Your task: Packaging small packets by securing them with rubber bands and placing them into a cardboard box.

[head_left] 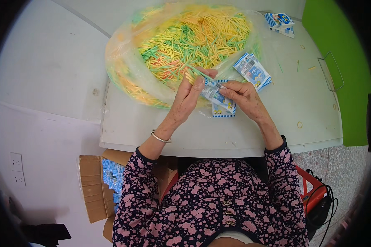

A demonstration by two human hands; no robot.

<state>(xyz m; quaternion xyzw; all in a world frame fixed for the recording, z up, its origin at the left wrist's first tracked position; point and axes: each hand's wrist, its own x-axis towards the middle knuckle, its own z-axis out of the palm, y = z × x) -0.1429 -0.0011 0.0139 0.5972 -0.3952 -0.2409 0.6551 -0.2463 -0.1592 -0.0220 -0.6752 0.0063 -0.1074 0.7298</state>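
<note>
My left hand (186, 95) is closed around a small bunch of thin yellow and green sticks (189, 76). My right hand (244, 97) pinches a small clear packet with blue-and-white print (212, 90), held slantwise between both hands. The packet's upper end meets the left fingers and the sticks; how far the sticks reach into it is hidden. Beneath it, another blue-and-white packet (223, 113) lies on the table. Just beyond my hands sits a large clear plastic bag (130, 68), wide open and heaped with loose yellow, green and orange sticks (198, 43).
One blue-and-white packet (253, 71) lies right of the bag, and several more packets (279, 20) at the far right. Rubber bands (299, 124) and stray sticks (298, 65) are scattered on the white table (152, 131). A cardboard box (91, 185) of blue packets stands below left.
</note>
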